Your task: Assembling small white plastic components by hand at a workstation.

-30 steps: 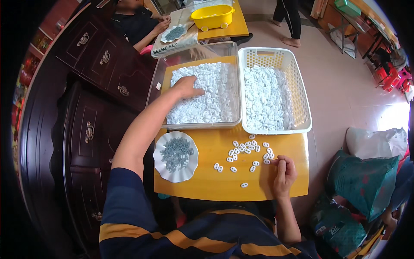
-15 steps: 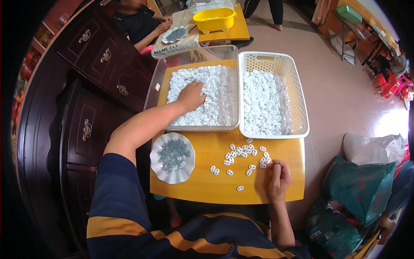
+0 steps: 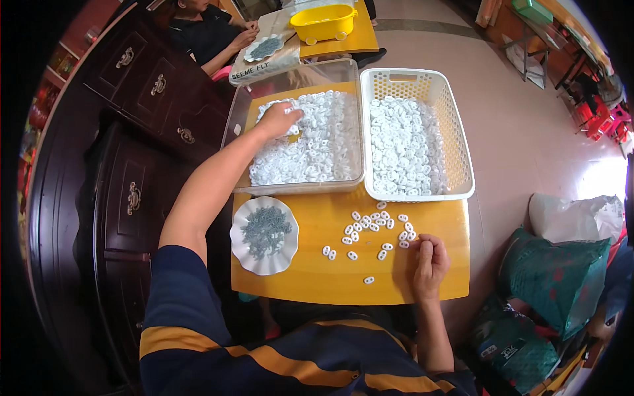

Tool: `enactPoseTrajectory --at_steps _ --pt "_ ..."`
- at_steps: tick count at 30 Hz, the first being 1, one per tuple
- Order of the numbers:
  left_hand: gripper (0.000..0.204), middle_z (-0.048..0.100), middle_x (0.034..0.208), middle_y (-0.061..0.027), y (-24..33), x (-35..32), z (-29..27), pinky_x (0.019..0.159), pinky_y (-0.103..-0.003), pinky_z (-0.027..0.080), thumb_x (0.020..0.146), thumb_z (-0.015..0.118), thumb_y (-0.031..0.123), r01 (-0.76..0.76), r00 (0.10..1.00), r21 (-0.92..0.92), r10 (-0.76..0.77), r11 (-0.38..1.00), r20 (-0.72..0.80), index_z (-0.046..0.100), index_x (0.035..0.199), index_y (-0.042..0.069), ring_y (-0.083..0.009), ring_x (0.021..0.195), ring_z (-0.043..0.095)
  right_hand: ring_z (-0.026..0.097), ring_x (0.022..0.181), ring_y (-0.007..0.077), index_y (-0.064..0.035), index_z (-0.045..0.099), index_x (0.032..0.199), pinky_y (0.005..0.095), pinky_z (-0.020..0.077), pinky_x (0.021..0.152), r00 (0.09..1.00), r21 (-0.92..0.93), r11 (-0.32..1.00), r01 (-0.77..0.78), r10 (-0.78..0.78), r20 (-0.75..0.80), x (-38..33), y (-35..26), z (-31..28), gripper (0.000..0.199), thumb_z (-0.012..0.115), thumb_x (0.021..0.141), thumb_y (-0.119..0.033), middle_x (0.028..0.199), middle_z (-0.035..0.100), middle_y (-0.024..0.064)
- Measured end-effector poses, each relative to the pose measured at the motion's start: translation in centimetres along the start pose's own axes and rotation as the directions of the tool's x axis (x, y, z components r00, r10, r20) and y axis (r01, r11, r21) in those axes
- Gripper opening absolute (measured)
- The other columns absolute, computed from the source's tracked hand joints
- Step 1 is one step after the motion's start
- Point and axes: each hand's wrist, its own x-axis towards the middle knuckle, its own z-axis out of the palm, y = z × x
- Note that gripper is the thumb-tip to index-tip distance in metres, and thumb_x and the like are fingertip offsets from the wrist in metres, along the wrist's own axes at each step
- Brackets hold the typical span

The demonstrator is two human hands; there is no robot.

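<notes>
My left hand [image 3: 280,121] is inside a clear plastic bin [image 3: 302,188], its fingers curled round some small white oval two-hole pieces [image 3: 293,131]. Beside it a gap in the heap shows yellow below. My right hand [image 3: 432,265] rests at the table's right side with its fingers curled in; whatever they hold, if anything, is hidden. Its fingertips lie close to several loose white two-hole pieces [image 3: 407,235] scattered on the yellow table [image 3: 317,284]. A wavy-rimmed white dish [image 3: 265,268] of small grey pieces [image 3: 265,231] stands at the table's left.
A white perforated basket [image 3: 456,142] full of the same white pieces stands right of the bin. Dark wooden drawers [image 3: 148,105] flank my left arm. Green bags [image 3: 553,280] lie at right. Across, a co-worker [image 3: 214,33] sits by a yellow tub [image 3: 322,23].
My left hand has moved toward the bin's far left and closed round some white pieces, and a gap has opened in the heap. The right hand stays nearly in place. The view has shifted slightly.
</notes>
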Motion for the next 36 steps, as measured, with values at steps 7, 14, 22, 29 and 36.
enactPoseTrajectory --at_steps 7,14,22,29,36 --pt "0.035 0.061 0.079 0.0003 -0.6 -1.0 -1.8 0.057 -0.032 0.045 0.096 0.064 0.037 0.236 0.971 -0.45 -0.223 0.861 0.084 0.069 0.103 0.003 -0.0105 0.063 0.053 0.066 0.083 0.0137 0.0042 0.064 0.106 0.0263 0.0518 0.08 0.999 0.056 0.998 -0.035 0.036 -0.017 -0.1 0.6 0.0 0.016 0.052 0.104 -0.005 0.087 0.071 0.0086" --pt "0.032 0.056 0.071 0.0004 -0.1 -2.5 -3.4 0.051 -0.03 0.042 0.098 0.061 0.035 0.307 0.95 -0.395 -0.3 0.866 0.082 0.066 0.092 0.003 -0.0099 0.055 0.049 0.06 0.078 0.0104 0.0024 0.063 0.108 0.0235 0.0472 0.074 1.0 0.018 1.0 -0.001 0.001 -0.008 -0.3 0.4 0.0 0.017 0.051 0.105 -0.01 0.087 0.069 0.0066" --pt "0.027 0.054 0.066 0.0009 5.9 -4.3 -8.5 0.038 -0.022 0.036 0.099 0.062 0.035 0.183 0.978 -0.822 -0.184 0.539 0.097 0.062 0.089 0.009 -0.0065 0.05 0.051 0.062 0.083 0.01 0.001 0.062 0.112 0.0218 0.0474 0.074 1.0 -0.017 1.0 -0.007 0.007 -0.015 -0.3 0.9 -0.4 0.019 0.051 0.107 -0.013 0.09 0.068 0.0053" --pt "0.029 0.05 0.068 0.0015 17.3 -11.8 -11.5 0.04 -0.02 0.034 0.102 0.058 0.035 0.015 0.999 -0.952 0.035 0.306 0.028 0.058 0.099 0.006 -0.0068 0.053 0.05 0.066 0.086 0.0131 0.0027 0.063 0.112 0.0261 0.0533 0.083 1.0 0.132 0.991 0.005 -0.003 -0.018 -0.4 0.5 -0.2 0.02 0.051 0.107 -0.012 0.091 0.068 0.0071" --pt "0.021 0.057 0.073 0.0012 23.1 -21.1 -4.7 0.049 -0.02 0.037 0.104 0.057 0.025 -0.003 0.997 -0.89 0.067 0.457 0.031 0.063 0.094 0.007 -0.0034 0.059 0.05 0.066 0.085 0.0133 0.0027 0.063 0.113 0.0263 0.0538 0.082 0.997 0.129 0.989 0.065 -0.061 -0.039 -0.7 0.3 -0.9 0.02 0.052 0.106 -0.012 0.091 0.069 0.0066"
